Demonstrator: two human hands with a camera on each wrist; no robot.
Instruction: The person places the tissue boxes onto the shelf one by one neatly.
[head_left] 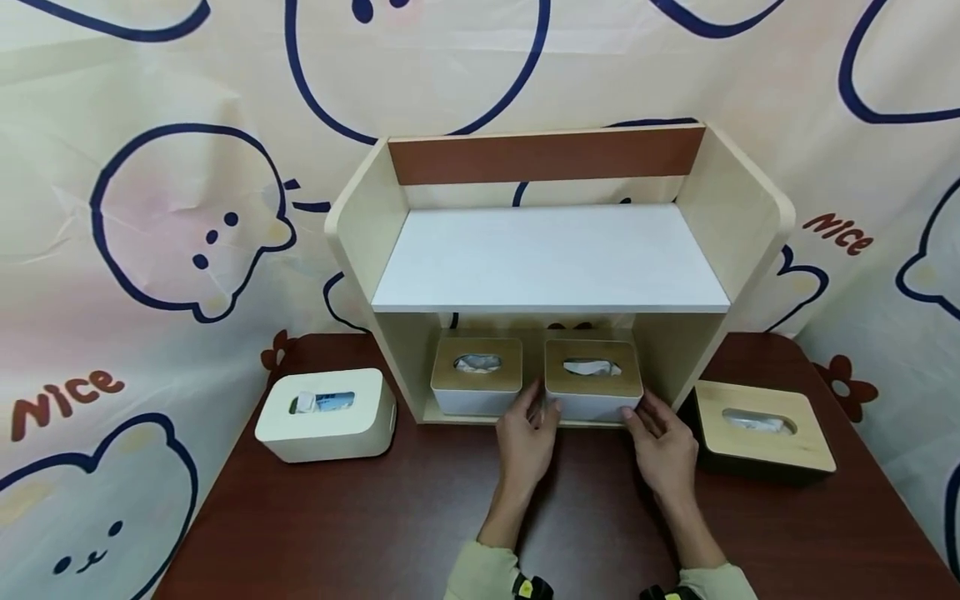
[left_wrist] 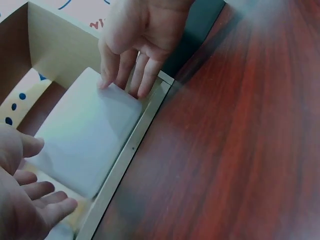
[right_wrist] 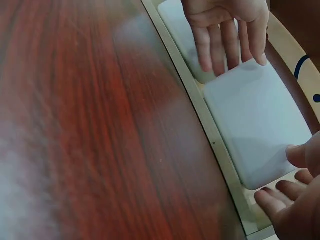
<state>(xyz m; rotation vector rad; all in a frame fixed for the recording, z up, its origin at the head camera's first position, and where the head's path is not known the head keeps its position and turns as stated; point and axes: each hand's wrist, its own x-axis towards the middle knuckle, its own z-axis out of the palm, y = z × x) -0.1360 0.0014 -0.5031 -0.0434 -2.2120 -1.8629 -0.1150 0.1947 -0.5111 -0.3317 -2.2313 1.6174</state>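
Observation:
A tissue box [head_left: 592, 380] with a wooden lid and white sides sits at the right of the shelf unit's lower compartment. My left hand [head_left: 527, 437] is at its left front corner, thumb tip against the white front and relaxed fingers along the side. At the opposite corner my right hand [head_left: 664, 450] has its thumb on the front, the fingers loosely spread by the right side. Both wrist views show the box's white front [left_wrist: 92, 132] between the two hands. A matching tissue box [head_left: 477, 375] stands left of it, beside my left hand's fingers.
The cream shelf unit [head_left: 750, 225] has a white upper shelf [head_left: 551, 258] and stands on a dark red-brown table [head_left: 375, 525]. A white tissue box [head_left: 326, 414] lies left of it, and a dark one with a wooden lid [head_left: 765, 427] lies right. A cartoon-printed cloth [head_left: 202, 75] hangs behind.

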